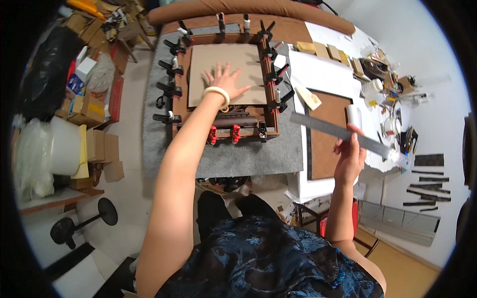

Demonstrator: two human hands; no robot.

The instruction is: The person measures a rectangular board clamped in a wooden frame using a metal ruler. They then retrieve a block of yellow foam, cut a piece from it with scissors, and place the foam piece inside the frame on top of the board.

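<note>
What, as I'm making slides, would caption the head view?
Left hand spread over a beige board within a brown frame ringed with clamps; right hand holding a metal ruler.

Your workspace is brightly lit, with light seeming to come from the right: the spring clamps (276,76) along that side throw soft shadows leftward over the beige board (248,64), and your left hand (226,83) shades its left. The white paper (323,67) nearly washes out. Fisheye distortion bows the far fabric roll (258,11); detail softens toward the black, blue-fringed rim. Your dark trousers (211,211) sink into shadow.
</note>
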